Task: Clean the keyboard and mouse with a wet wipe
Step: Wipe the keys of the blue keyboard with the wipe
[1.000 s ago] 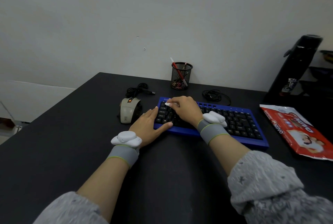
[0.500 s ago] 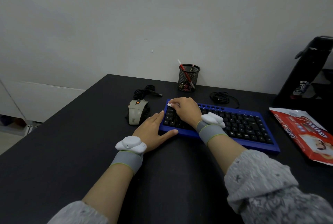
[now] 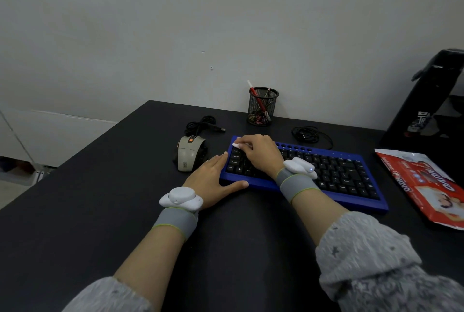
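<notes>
A blue keyboard (image 3: 351, 181) with black keys lies on the black desk (image 3: 100, 211). My right hand (image 3: 258, 153) rests over its left end, fingers curled on a small white wet wipe (image 3: 236, 145) pressed at the top-left keys. My left hand (image 3: 213, 181) lies flat against the keyboard's left edge, thumb along the front rim, bracing it. A grey mouse (image 3: 188, 156) with an orange mark sits just left of the keyboard, untouched, its black cable (image 3: 203, 124) coiled behind it.
A mesh pen cup (image 3: 262, 107) stands at the back by the wall. A coiled black cable (image 3: 311, 135) lies behind the keyboard. A red wipes pack (image 3: 426, 186) lies at the right, with a black bottle (image 3: 421, 100) behind it. The desk's left edge drops off.
The camera view has shifted slightly. My right hand with the wipe stays at the keyboard's top-left corner, with only small movement. My left hand has not moved.
</notes>
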A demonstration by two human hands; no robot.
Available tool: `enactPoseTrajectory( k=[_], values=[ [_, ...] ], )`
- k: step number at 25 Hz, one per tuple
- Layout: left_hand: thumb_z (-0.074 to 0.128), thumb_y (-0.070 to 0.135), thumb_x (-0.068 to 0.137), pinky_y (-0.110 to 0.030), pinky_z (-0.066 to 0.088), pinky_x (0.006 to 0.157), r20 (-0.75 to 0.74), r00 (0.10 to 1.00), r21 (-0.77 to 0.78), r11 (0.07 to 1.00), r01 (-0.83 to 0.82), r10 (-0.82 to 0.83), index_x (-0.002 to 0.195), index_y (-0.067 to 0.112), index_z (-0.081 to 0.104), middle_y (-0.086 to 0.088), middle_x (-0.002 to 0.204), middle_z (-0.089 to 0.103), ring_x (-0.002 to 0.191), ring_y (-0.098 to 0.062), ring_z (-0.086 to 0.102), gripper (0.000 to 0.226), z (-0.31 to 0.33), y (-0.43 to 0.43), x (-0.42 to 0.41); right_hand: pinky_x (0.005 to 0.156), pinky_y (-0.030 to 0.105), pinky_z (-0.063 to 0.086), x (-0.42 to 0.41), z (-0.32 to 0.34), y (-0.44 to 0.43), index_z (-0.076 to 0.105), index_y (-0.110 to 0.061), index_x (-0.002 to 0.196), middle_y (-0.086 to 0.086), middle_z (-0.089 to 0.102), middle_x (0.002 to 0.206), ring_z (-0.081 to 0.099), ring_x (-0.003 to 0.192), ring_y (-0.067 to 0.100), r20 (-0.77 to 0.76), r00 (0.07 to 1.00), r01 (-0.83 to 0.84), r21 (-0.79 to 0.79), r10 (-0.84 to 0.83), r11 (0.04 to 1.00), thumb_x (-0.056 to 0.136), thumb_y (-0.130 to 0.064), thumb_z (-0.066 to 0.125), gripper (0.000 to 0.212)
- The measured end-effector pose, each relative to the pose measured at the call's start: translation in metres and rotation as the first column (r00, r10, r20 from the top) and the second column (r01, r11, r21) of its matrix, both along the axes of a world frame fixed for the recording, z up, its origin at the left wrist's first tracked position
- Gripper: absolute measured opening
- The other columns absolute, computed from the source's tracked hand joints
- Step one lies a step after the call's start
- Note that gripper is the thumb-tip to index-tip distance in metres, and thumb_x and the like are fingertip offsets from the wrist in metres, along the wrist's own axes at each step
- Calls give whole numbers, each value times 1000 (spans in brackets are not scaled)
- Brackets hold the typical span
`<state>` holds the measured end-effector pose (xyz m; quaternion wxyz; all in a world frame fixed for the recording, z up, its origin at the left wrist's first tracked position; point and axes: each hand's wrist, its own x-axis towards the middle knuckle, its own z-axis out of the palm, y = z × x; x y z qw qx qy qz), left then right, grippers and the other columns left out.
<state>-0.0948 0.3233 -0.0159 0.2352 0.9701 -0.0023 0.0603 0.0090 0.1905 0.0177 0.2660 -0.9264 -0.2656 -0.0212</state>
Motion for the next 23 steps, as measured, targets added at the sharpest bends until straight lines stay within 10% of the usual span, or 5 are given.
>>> enactPoseTrajectory(
  k=[23],
  values=[
    [52, 71, 75, -30, 22, 113, -8, 1000, -6, 1000, -30, 30, 150, 23, 13, 2, 157, 19, 144, -15, 19, 97, 2, -1, -1, 101, 40, 44, -11, 4, -21, 67, -26, 114, 3, 63, 127, 57, 118, 20, 6, 986, -165, -59, 166, 984, 93, -25, 53, 25]
  ],
)
